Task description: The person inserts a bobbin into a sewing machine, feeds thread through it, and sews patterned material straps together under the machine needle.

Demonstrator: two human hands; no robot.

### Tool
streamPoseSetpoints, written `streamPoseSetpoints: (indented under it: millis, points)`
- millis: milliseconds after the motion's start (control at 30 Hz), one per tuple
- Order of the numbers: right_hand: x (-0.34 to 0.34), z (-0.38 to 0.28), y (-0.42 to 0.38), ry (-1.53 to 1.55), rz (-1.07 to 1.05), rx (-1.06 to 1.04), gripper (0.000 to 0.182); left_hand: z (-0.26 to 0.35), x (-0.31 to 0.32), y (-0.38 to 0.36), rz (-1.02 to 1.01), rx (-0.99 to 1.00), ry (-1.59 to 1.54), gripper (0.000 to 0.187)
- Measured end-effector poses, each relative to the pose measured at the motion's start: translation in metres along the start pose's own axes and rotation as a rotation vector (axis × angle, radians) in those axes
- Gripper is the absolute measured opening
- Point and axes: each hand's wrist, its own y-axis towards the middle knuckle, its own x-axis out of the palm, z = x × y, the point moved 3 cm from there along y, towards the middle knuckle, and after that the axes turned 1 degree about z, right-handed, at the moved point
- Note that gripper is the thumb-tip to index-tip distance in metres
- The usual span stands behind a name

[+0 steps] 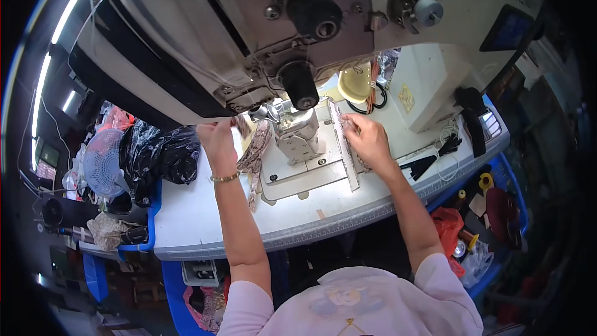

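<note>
A sewing machine (348, 6) looms over the white table, its presser foot and needle area (267, 112) lit above a small raised metal bed (298, 143). My left hand (217, 144), with a beaded bracelet at the wrist, is closed on the end of a patterned fabric strip (256, 149) left of the bed. The rest of that strip hangs down in folds onto the table. Right of the bed, my right hand (371, 143) pinches the edge of a long, narrow pale strip (349, 165) with a speckled pattern. Its fingertips are partly hidden.
A yellow dish (356, 85) and scissors with dark handles (380, 96) lie behind the bed. Black plastic bags (158, 158) and a blue-grey basket (102, 162) stand at left. A measuring tape (323, 229) runs along the table's front edge. A blue bin (513, 193) holds thread and bags at right.
</note>
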Motion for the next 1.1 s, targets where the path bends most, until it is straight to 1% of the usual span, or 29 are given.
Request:
streamPoseSetpoints:
  millis: [33, 67, 100, 133, 167, 200, 233, 300, 367, 400, 433, 467, 500, 533, 600, 633, 667, 733, 767, 800, 867, 933, 1000, 1033, 1067, 1100]
  points:
    - [0.003, 0.012, 0.005, -0.050, -0.068, 0.094, 0.025, -0.002, 0.001, -0.006, 0.030, -0.175, 0.276, 0.020]
    - [0.004, 0.015, 0.008, -0.048, -0.060, 0.098, 0.025, -0.001, 0.004, -0.012, 0.059, -0.343, 0.552, 0.021]
    - [0.007, 0.018, 0.009, -0.117, -0.120, 0.135, 0.028, -0.011, 0.004, -0.022, -0.043, -0.347, 0.484, 0.024]
    - [0.010, 0.020, 0.009, -0.185, -0.181, 0.173, 0.031, -0.018, 0.000, -0.032, -0.078, -0.413, 0.605, 0.026]
    - [0.013, 0.019, 0.009, -0.249, -0.183, 0.173, 0.036, -0.033, -0.009, -0.042, -0.079, -0.217, 0.799, 0.029]
    - [0.017, 0.019, 0.009, -0.248, -0.182, 0.178, 0.036, -0.034, -0.007, -0.049, -0.079, -0.015, 0.984, 0.032]
    - [0.019, 0.019, 0.010, -0.261, -0.172, 0.203, 0.038, -0.037, -0.010, -0.056, -0.083, -0.016, 0.985, 0.032]
    - [0.023, 0.025, 0.011, -0.274, -0.165, 0.230, 0.040, -0.015, 0.006, -0.067, -0.014, -0.183, 0.844, 0.031]
    - [0.027, 0.035, 0.012, -0.122, -0.108, 0.306, 0.038, -0.003, 0.014, -0.074, -0.002, -0.208, 0.816, 0.028]
    - [0.027, 0.038, 0.014, -0.124, -0.111, 0.305, 0.038, 0.002, 0.017, -0.078, 0.009, -0.228, 0.788, 0.026]
    - [0.027, 0.042, 0.016, -0.097, -0.105, 0.353, 0.037, 0.010, 0.022, -0.081, 0.013, -0.228, 0.787, 0.026]
    - [0.027, 0.047, 0.016, -0.071, -0.098, 0.401, 0.037, 0.016, 0.028, -0.084, -0.051, -0.309, 0.757, 0.023]
    - [0.026, 0.050, 0.016, 0.100, -0.075, 0.427, 0.028, 0.020, 0.034, -0.088, -0.114, -0.390, 0.725, 0.021]
    - [0.024, 0.053, 0.016, 0.099, -0.077, 0.424, 0.028, 0.024, 0.040, -0.091, -0.110, -0.389, 0.725, 0.021]
    - [0.009, 0.037, 0.016, 0.490, 0.089, 0.379, 0.017, 0.033, 0.053, -0.098, -0.185, -0.361, 0.566, 0.017]
    - [-0.002, 0.023, 0.011, 0.626, 0.103, 0.428, 0.008, 0.040, 0.060, -0.099, -0.224, -0.393, 0.597, 0.019]
    - [-0.016, 0.007, 0.004, 0.625, 0.098, 0.424, 0.008, 0.044, 0.066, -0.100, -0.218, -0.392, 0.596, 0.019]
    - [-0.030, -0.022, -0.013, 0.824, -0.115, 0.387, 0.009, 0.050, 0.080, -0.102, -0.322, -0.341, 0.471, 0.023]
    - [-0.030, -0.031, -0.027, 0.860, -0.139, 0.392, 0.010, 0.050, 0.086, -0.102, -0.354, -0.337, 0.433, 0.029]
    - [-0.028, -0.040, -0.041, 0.896, -0.166, 0.397, 0.010, 0.050, 0.092, -0.100, -0.341, -0.336, 0.433, 0.029]
    - [-0.023, -0.058, -0.064, 0.833, -0.250, 0.373, 0.009, 0.052, 0.103, -0.096, -0.302, -0.323, 0.366, 0.034]
    - [-0.014, -0.066, -0.077, 0.827, -0.307, 0.334, 0.008, 0.055, 0.106, -0.094, -0.262, -0.278, 0.355, 0.030]
    - [-0.010, -0.071, -0.076, 0.781, -0.352, 0.302, 0.007, 0.054, 0.103, -0.092, -0.283, -0.342, 0.265, 0.025]
    - [-0.013, -0.077, -0.070, 0.709, -0.329, 0.188, 0.006, 0.054, 0.099, -0.091, -0.274, -0.336, 0.270, 0.025]
    - [-0.014, -0.083, -0.063, 0.636, -0.304, 0.075, 0.006, 0.054, 0.094, -0.090, -0.225, -0.365, 0.208, 0.024]
    - [-0.016, -0.086, -0.054, 0.534, -0.196, -0.083, 0.009, 0.053, 0.088, -0.089, -0.175, -0.393, 0.145, 0.023]
